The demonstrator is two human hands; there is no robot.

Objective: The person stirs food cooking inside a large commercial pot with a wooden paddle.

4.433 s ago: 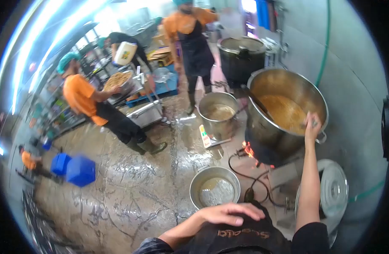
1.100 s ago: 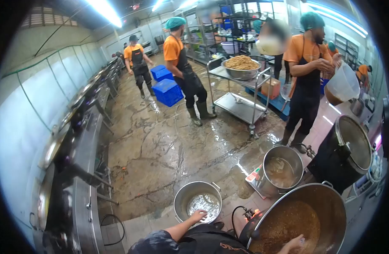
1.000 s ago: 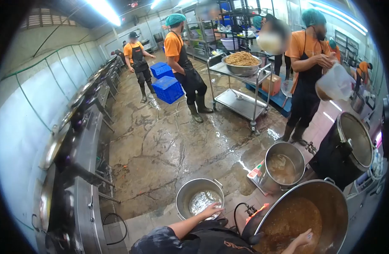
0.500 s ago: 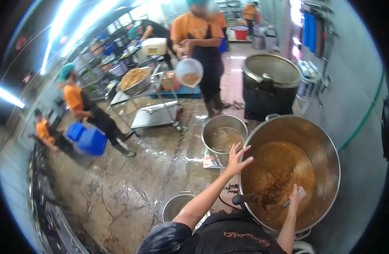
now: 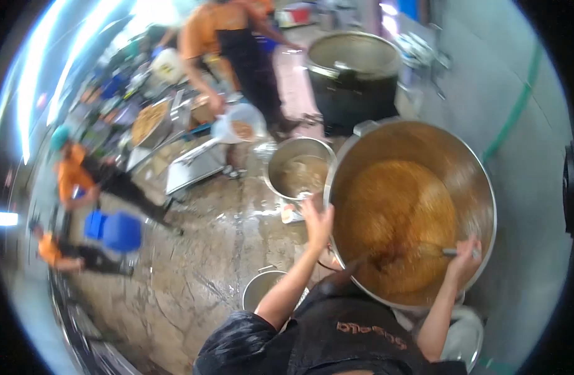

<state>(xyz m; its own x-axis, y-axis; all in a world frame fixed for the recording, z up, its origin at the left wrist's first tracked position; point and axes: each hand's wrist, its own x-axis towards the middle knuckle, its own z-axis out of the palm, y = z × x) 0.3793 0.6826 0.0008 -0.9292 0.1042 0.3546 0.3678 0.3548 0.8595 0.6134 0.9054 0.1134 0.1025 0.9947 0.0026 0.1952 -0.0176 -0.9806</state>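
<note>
My right hand (image 5: 465,257) is closed round the metal handle of a utensil (image 5: 448,252) inside the right part of a large steel pot (image 5: 480,206). The utensil's far end is hidden in the brown, soupy food (image 5: 393,200). My left hand (image 5: 317,220) has its fingers spread and holds nothing. It is at the pot's left rim, beside a smaller steel pot (image 5: 271,169) of cloudy liquid; whether it touches the rim, I cannot tell. A dark handle, blurred, leans over the pot's lower left edge.
A dark pot (image 5: 352,94) stands behind the large one. Beyond the smaller pot, a person in an apron (image 5: 246,62) holds a translucent container (image 5: 243,123). A steel trolley (image 5: 190,165), two more people and blue crates (image 5: 121,231) are at the left. Another steel pot (image 5: 256,289) is on the floor.
The view has shifted. My right hand and the utensil have moved toward the large pot's right side. My left hand remains spread near its left rim. The person with the container has lowered one arm.
</note>
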